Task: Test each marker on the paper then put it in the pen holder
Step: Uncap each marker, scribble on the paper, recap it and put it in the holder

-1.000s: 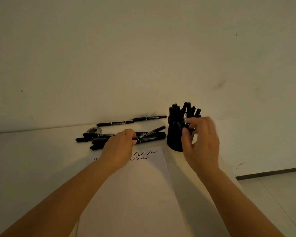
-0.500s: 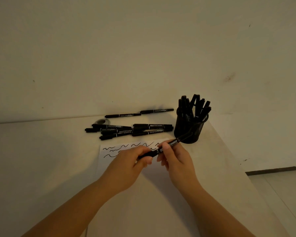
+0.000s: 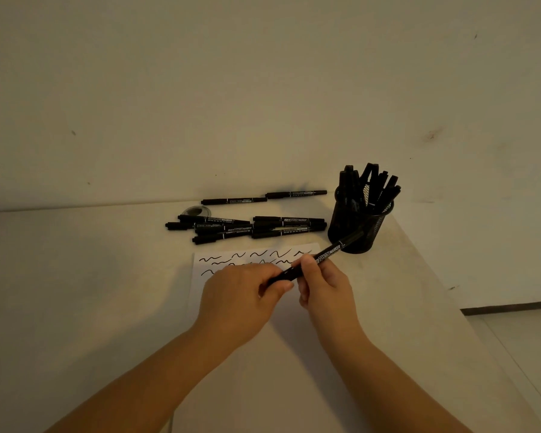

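Both hands hold one black twin marker [image 3: 328, 254] above the white paper [image 3: 250, 310]. My left hand [image 3: 242, 300] grips its near end, and my right hand [image 3: 323, 287] pinches its middle. The marker's far end points up and right toward the black mesh pen holder [image 3: 356, 225], which stands at the paper's far right corner with several markers upright in it. Black squiggles [image 3: 231, 260] run across the top of the paper. A pile of several black markers [image 3: 247, 228] lies beyond the paper.
Two more markers [image 3: 263, 196] lie end to end against the wall. A small round dark object [image 3: 197, 210] sits behind the pile. The table's right edge [image 3: 444, 295] drops to the floor close to the pen holder.
One second ago my left hand was at the marker pile and my right at the holder. Both have come together over the paper, holding one marker between them; little differs since half a second ago.
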`<action>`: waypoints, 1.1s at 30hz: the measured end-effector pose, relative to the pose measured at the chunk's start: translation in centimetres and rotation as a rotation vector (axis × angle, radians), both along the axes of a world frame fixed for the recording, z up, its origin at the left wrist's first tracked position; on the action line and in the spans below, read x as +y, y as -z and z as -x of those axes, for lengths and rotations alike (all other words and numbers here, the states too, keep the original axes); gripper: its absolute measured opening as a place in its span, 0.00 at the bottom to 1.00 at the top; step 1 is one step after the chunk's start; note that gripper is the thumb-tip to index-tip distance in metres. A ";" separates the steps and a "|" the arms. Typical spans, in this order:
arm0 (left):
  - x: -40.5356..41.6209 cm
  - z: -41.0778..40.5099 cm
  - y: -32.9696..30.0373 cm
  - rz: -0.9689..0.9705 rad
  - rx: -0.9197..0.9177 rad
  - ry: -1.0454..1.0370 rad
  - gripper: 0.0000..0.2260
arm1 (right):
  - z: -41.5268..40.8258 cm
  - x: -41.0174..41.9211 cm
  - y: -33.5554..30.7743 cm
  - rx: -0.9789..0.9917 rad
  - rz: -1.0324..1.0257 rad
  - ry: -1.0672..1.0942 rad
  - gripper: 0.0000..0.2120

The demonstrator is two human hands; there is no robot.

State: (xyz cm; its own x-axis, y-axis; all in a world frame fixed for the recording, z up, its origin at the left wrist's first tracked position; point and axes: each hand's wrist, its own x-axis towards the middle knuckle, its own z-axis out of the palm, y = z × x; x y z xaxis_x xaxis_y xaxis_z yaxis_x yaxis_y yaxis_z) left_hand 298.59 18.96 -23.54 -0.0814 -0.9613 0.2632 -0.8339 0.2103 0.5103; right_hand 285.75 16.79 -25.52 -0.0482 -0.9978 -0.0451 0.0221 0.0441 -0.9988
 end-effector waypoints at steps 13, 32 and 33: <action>-0.6 -1.9 2.5 -0.153 -0.020 0.168 0.04 | 3.7 -3.8 0.6 0.028 -0.017 0.193 0.07; -1.0 -2.1 4.1 -0.141 0.045 0.126 0.07 | 4.1 -6.0 2.4 0.415 0.197 0.007 0.04; -0.9 -2.2 4.1 -0.143 0.047 0.124 0.07 | 4.0 -6.0 2.5 0.422 0.200 0.009 0.04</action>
State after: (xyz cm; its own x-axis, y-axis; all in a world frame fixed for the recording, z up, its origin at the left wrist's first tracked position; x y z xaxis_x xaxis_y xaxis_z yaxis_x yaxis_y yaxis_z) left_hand 300.74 18.04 -27.64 -0.1925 -0.9726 0.1306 -0.7805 0.2324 0.5803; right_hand 281.71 10.78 -27.99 -0.0302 -0.9844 0.1733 -0.3889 -0.1482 -0.9093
